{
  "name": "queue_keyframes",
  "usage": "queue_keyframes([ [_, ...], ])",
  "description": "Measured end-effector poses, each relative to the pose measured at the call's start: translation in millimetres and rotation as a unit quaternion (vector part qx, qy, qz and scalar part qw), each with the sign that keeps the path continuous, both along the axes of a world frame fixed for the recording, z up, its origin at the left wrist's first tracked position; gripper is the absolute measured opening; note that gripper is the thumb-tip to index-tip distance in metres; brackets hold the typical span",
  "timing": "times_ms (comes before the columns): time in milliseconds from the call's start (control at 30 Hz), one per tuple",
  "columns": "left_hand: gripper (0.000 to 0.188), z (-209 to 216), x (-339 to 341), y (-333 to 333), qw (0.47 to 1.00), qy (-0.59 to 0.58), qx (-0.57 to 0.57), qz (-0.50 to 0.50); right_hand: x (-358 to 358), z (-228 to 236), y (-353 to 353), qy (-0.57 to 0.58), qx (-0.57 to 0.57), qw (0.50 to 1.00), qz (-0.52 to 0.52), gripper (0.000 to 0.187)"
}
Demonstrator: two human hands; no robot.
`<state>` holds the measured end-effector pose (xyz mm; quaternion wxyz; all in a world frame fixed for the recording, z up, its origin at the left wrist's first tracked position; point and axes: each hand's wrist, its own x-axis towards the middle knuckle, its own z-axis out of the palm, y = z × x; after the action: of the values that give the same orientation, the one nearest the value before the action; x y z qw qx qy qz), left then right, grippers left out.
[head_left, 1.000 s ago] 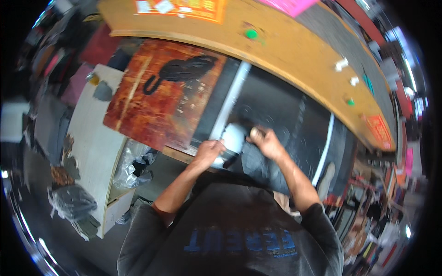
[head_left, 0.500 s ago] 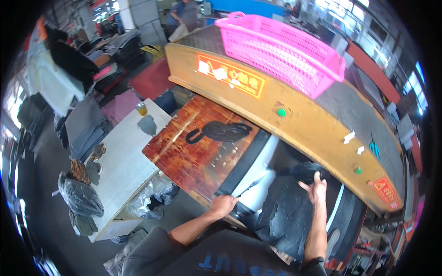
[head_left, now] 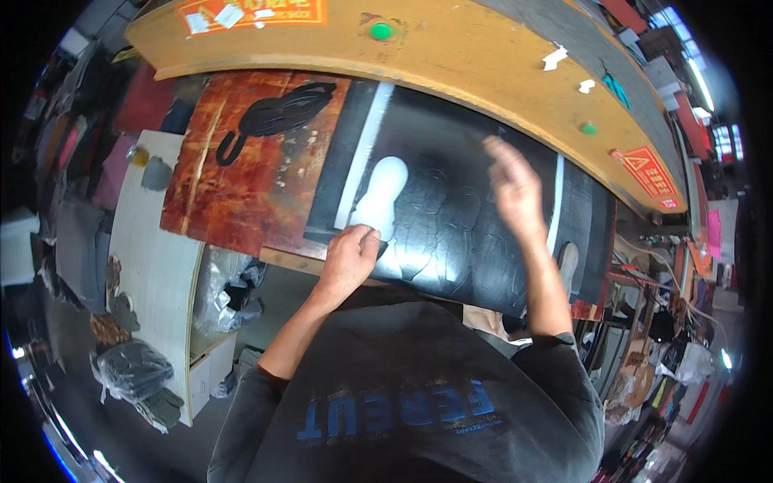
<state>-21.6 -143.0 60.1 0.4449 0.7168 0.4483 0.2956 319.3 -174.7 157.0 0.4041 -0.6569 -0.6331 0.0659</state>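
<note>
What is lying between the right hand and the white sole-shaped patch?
In the head view, black sheet with sole-shaped outlines lies between the right hand and the white patch.

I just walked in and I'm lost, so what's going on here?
A person is working bare-handed at a black sheet marked with sole-shaped outlines. Their left hand is at the lower end of a white sole-shaped patch; their right hand is over the sheet, fingers extended. Dark pieces lie on the reddish-brown board to the left.

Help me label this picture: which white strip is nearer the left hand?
The left white strip, nearer the red-brown board; the other strip lies to the right of the right hand.
</note>
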Motion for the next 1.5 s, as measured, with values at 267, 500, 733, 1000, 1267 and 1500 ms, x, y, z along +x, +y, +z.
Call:
queue_keyframes([
  [267,0.057,-56.1,43.2,18.4,0.941,0.241,-0.147,-0.184,-81.0,-89.3,-63.9,-0.070,-0.144,0.971,0.177,0.070],
  [500,0.029,-90.3,42.4,30.2,0.723,-0.106,-0.661,-0.170,-79.1,-87.2,-74.8,-0.234,-0.280,0.890,0.274,0.094],
  [733,0.026,-105.3,28.5,29.7,0.628,-0.353,-0.656,-0.225,-76.0,-121.3,-78.4,-0.241,-0.216,0.914,0.245,0.073],
  [1000,0.022,-103.5,29.0,24.9,0.875,-0.019,0.000,-0.484,-0.4,-75.4,-12.4,0.262,-0.151,0.935,-0.185,0.070],
  [1267,0.031,-13.3,25.9,-36.7,0.974,0.120,0.180,-0.070,88.8,30.9,-52.0,0.120,0.142,0.959,-0.215,0.036],
  [1500,0.026,-30.5,96.3,-36.5,0.878,0.150,-0.405,-0.209,-3.3,-56.7,-121.7,-0.172,-0.189,0.949,0.182,0.062],
])
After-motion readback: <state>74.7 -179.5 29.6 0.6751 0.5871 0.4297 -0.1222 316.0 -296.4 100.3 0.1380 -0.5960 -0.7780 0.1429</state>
